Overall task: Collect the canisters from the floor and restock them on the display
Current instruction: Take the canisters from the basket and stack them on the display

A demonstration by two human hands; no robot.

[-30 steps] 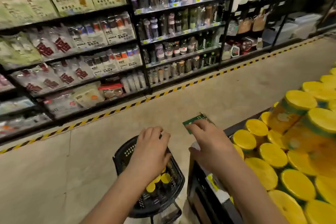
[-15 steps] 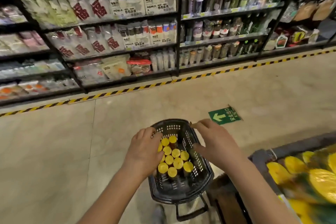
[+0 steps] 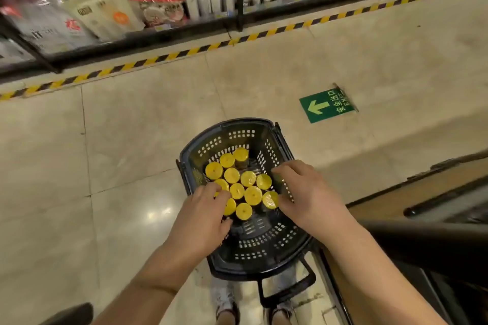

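Reaching into a black shopping basket [image 3: 264, 247], the left hand [image 3: 207, 210] and right hand [image 3: 307, 194] are set with bent fingers against clustered yellow-lidded canisters [image 3: 248, 178] standing inside; whether anything is gripped cannot be told. A green exit sticker [image 3: 327, 105] is seen beyond.

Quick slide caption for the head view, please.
Restocking: left hand and right hand reach into a black basket holding upright yellow-lidded canisters.

Basket [image 3: 232, 122], arrow sticker [image 3: 327, 105] on tiled floor [image 3: 132, 140]
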